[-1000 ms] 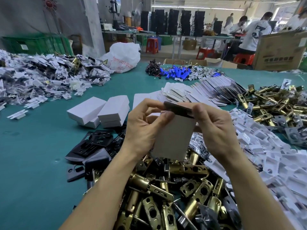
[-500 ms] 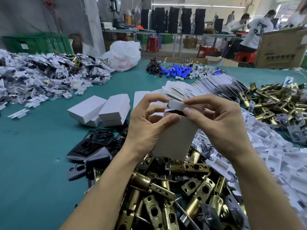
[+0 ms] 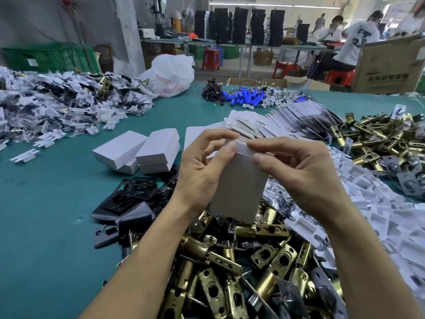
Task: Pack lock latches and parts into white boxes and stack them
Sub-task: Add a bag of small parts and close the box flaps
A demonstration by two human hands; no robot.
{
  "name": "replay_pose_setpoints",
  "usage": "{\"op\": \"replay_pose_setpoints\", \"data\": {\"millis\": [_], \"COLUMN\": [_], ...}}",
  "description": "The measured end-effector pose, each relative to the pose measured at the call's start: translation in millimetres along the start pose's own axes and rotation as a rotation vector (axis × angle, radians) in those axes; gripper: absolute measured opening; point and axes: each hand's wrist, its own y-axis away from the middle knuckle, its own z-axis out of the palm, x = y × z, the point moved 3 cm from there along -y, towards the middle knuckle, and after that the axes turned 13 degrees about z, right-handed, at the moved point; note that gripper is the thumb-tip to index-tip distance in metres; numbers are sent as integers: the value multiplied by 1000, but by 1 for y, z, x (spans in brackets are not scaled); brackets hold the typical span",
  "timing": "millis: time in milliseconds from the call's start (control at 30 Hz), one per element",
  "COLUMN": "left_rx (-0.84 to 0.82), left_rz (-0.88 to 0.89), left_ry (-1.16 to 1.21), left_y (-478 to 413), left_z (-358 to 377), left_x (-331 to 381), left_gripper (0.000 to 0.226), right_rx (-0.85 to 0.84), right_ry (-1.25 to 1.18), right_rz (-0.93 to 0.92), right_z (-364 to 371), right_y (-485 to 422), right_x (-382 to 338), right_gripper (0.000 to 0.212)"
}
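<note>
**While both hands grasp its top, a white box stands upright over the latch heap**

Where the work goes on is a wide table with a green top, in a workshop with dark stacks on benches, red stools and people in white shirts at the far right. The white box is held above the near heap of brass latches, in the middle of the view.

Its long axis runs up and down, nearly upright. The broad face is turned to the camera, the flap end points up and away, and the lower end hangs just over the brass.

The left hand grips the top left corner, with the thumb on the front face and the fingers curled over behind. The right hand pinches the top edge between thumb and forefinger.

Heaps crowd the box on three sides:
- Black plates lie just left of the left wrist.
- Closed white boxes sit beyond the plates.
- Flat cartons are fanned out behind the hands.
- White plastic pieces and more latches fill the right.

The widest stretch of bare green lies at the near left, between the plates and a heap of bagged parts. Along the table's far edge sit blue cylinders, a white bag and a large cardboard carton.
</note>
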Motion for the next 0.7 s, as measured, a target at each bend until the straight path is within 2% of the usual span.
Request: {"op": "replay_pose_setpoints", "data": {"millis": [200,367,500,600,700], "left_rx": [7,14,-28,-103,-203], "left_rz": [53,-28,-58,-132,-251], "left_ry": [-70,-75,-92,-165,-222], "left_y": [-2,-1,1,5,8], "left_z": [-2,-3,-4,-5,-4], "left_x": [0,-2,-4,-13,-22], "left_gripper": [18,17,10,44,57], "right_rx": [-28,-103,-55,2,97], "right_ry": [58,22,13,-20,-114], "right_rz": [28,104,88,71,45], "right_z": [3,-1,1,2,-3], "right_y": [-1,-2,-3,-3,-3], "right_x": [2,8,9,8,6], "right_gripper": [25,27,26,27,26]}}
